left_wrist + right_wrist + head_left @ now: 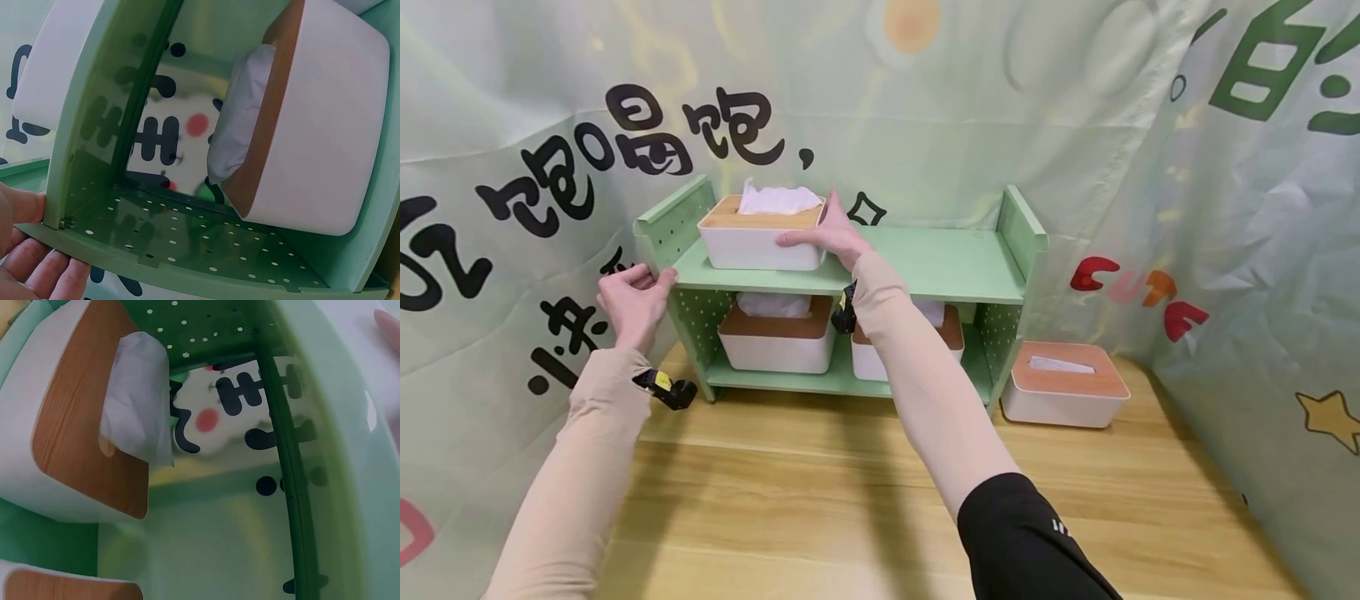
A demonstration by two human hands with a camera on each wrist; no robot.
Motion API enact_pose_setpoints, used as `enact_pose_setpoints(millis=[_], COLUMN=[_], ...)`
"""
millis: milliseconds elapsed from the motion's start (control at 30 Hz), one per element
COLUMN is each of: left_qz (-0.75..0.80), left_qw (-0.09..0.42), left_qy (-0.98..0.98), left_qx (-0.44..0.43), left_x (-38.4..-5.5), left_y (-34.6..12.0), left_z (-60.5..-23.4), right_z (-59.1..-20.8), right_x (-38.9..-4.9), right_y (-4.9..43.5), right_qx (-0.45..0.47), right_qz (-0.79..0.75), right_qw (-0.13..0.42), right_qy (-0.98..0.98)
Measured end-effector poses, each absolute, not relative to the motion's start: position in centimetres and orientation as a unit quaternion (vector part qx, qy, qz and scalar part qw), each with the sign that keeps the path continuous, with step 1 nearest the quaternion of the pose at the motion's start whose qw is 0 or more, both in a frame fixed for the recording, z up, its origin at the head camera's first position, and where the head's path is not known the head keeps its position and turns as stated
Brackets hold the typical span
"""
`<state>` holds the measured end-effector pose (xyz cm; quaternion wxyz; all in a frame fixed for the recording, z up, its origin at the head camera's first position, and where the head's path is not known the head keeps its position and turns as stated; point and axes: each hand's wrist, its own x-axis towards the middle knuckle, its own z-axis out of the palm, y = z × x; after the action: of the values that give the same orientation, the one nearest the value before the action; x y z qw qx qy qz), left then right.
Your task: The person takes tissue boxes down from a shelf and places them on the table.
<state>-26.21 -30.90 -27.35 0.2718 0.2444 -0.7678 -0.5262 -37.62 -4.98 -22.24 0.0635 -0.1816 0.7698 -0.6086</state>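
A white tissue box with a light wooden lid and a tissue sticking up stands on the left of the green shelf's upper board. My right hand holds its right end, thumb across the front and fingers round the side. At the shelf's left edge my left hand grips the upright, with thumb and fingers on either side of the corner in the left wrist view. On the lower board sit a second tissue box and a third tissue box, the latter partly hidden by my right forearm.
Another tissue box, its tissue lying low in the slot, rests on the wooden table right of the shelf. A printed cloth hangs behind and on both sides. The shelf's perforated side panels rise above the upper board.
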Motion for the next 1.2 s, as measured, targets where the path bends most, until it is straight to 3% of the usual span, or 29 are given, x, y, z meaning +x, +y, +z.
enact_pose_setpoints(millis=[533,1200], left_qz=[-0.543,-0.556], left_qw=[0.275,0.273], left_qy=[-0.756,-0.748], left_qx=[0.241,0.237], left_x=[-26.0,-26.0], left_y=[-30.8,-30.6], left_z=[-27.2,-27.2], right_z=[-22.5,-23.0], right_x=[-37.0,-35.1], right_y=[-4.3,-1.7], right_qx=[-0.188,-0.217], right_qz=[-0.581,-0.605], right_qw=[0.030,0.038], right_qy=[0.792,0.765])
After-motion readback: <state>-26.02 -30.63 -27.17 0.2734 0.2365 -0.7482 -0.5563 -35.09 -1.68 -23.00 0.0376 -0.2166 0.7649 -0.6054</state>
